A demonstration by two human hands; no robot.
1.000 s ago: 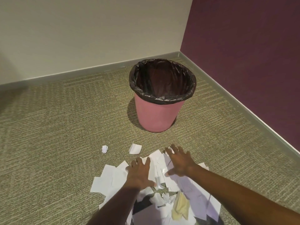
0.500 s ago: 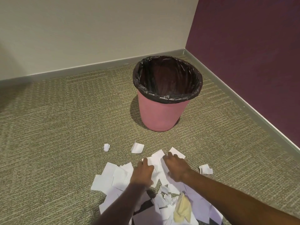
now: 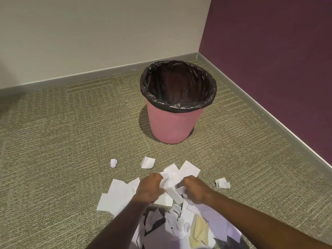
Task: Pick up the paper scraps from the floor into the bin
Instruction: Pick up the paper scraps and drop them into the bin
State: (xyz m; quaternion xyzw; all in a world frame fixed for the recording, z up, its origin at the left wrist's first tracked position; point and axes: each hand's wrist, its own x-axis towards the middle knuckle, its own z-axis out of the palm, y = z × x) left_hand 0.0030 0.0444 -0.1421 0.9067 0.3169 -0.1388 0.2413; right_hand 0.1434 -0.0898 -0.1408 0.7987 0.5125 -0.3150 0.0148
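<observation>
A pile of white paper scraps (image 3: 118, 196) lies on the carpet at the bottom centre, with one yellowish scrap (image 3: 198, 229) in it. My left hand (image 3: 148, 188) and my right hand (image 3: 195, 188) sit on the far end of the pile, fingers curled around a bunch of the scraps between them. Beyond the pile stands a pink bin (image 3: 173, 125) lined with a black bag, its mouth open and nothing visible inside. Three loose scraps lie apart: a crumpled ball (image 3: 113, 162), a folded piece (image 3: 147, 162) and a crumpled piece (image 3: 222, 183).
The bin stands near a room corner, where a cream wall (image 3: 89, 33) meets a purple wall (image 3: 278, 51) with grey skirting. Green-beige carpet (image 3: 53, 141) covers the floor.
Both hands went from flat with spread fingers to curled, drawing scraps together into a bunch. The crumpled piece at the right came into sight as the right hand pulled in.
</observation>
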